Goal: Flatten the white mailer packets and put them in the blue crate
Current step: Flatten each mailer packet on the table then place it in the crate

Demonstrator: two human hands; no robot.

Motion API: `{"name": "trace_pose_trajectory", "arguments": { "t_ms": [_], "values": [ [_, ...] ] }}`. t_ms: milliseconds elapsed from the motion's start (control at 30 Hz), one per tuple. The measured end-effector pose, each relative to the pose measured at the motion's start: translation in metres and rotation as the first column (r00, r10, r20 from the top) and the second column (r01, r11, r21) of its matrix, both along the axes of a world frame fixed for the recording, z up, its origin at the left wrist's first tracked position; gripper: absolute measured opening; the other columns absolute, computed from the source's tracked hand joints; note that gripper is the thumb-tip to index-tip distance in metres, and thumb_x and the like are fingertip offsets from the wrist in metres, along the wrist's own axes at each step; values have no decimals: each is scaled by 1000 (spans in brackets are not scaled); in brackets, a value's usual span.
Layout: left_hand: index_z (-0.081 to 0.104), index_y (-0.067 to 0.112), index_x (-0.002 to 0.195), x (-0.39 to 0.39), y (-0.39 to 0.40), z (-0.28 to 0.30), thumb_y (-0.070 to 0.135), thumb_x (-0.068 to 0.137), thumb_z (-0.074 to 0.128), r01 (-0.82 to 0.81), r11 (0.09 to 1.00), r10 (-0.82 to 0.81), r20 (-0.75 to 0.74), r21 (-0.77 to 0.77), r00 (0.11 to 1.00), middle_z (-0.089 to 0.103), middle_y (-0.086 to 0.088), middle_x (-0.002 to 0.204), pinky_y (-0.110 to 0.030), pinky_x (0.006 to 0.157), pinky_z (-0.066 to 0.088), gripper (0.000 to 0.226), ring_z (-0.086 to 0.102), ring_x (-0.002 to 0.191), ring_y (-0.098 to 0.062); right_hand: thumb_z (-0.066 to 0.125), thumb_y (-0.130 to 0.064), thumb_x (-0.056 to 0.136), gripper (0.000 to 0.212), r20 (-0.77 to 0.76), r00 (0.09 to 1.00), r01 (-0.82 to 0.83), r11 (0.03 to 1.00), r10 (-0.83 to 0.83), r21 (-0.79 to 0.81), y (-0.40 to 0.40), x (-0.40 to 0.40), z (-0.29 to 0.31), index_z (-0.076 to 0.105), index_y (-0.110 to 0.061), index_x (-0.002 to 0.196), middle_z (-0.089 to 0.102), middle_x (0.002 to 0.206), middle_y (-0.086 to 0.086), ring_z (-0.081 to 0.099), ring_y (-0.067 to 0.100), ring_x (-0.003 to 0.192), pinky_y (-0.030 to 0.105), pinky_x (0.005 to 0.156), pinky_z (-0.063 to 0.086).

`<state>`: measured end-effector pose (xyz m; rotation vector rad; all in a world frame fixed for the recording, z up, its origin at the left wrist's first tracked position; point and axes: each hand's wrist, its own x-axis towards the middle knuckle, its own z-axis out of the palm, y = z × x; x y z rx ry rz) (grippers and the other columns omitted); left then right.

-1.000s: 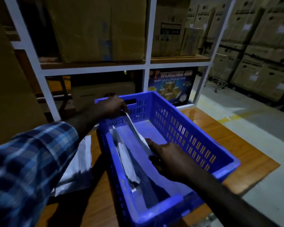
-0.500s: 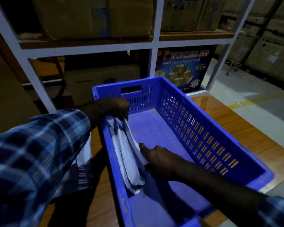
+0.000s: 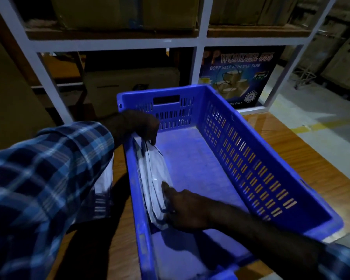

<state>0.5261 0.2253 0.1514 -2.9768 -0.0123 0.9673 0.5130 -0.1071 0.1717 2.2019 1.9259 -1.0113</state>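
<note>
The blue crate [image 3: 251, 164] stands on a wooden table. Inside it, white mailer packets [image 3: 155, 174] stand on edge against the left wall. My left hand [image 3: 137, 125] reaches over the crate's left rim and pinches the packets' top far corner. My right hand [image 3: 185, 209] is inside the crate, its fingers pressing the packets' near lower end toward the wall. More white packets [image 3: 104, 178] lie on the table left of the crate, partly hidden by my left sleeve.
The wooden table [image 3: 291, 150] extends right of the crate to an edge over the floor. A white metal rack [image 3: 198, 63] with cardboard boxes stands right behind the crate; a tape carton [image 3: 238, 77] sits on its lower shelf.
The packet held tilted in the crate has been brought upright against the left wall. My left hand came down to the rim and my right hand slid left.
</note>
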Motion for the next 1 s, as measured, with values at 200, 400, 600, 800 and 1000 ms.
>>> {"name": "trace_pose_trajectory", "arguments": {
  "t_ms": [200,400,600,800,1000],
  "values": [
    [68,7,120,-9,-76,46,17,93,57,-182,930,200,-22,318,980,68,-11,120,-31,93,43,31,63,109,-28,48,-31,101,84,10,999,50,999,-50,-9,6,1,8,-12,-8,156,27,156,21,37,36,136,37,105,32],
    [68,14,123,-32,-94,81,9,86,58,-329,941,280,359,83,890,69,-8,119,-24,86,41,38,63,108,-26,49,-37,101,74,80,985,134,975,-150,174,21,24,45,9,-8,157,44,149,20,42,36,135,37,105,37],
    [68,8,121,-95,-135,136,9,90,61,-449,875,433,712,-183,553,72,-13,105,-28,80,38,32,64,91,-29,60,-34,95,33,-28,964,228,772,-263,594,37,32,92,67,-17,122,71,117,6,63,24,115,27,90,45],
    [76,9,103,-207,-178,151,16,84,65,-394,879,363,913,-269,185,75,-7,87,0,63,33,24,56,75,9,62,-34,92,23,-68,985,154,626,-160,765,57,-17,137,74,-15,97,74,86,9,69,26,94,31,77,47],
    [77,19,103,-333,-219,98,28,85,64,-522,736,517,856,-432,21,73,4,88,5,69,32,23,61,71,9,64,-34,90,26,-49,997,75,624,-59,778,57,-101,127,73,-11,99,75,94,10,69,28,97,40,83,53]
  ]
}}
